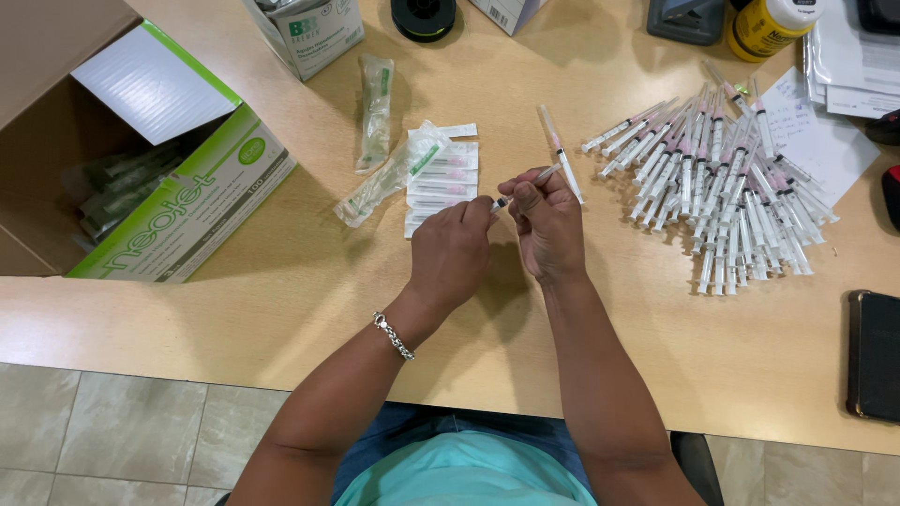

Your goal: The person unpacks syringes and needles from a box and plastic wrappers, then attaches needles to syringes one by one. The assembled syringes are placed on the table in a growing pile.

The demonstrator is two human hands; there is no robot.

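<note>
My left hand [452, 251] and my right hand [548, 228] meet above the wooden table [281, 309]. Together they pinch a small clear syringe [542, 174], the right hand on its barrel, the left fingertips at its tip end. Just behind the hands lies a stack of small flat sealed packets [444, 178]. Another single syringe [561, 155] lies on the table right behind my right hand. A large heap of several capped syringes [722, 192] spreads out to the right.
An open white and green box [183, 201] sits in a cardboard carton at the left. Empty clear wrappers [377, 108] lie behind the packets. A dark phone [874, 354] rests at the right edge; papers, a yellow bottle [769, 26] and a small carton [309, 33] line the back.
</note>
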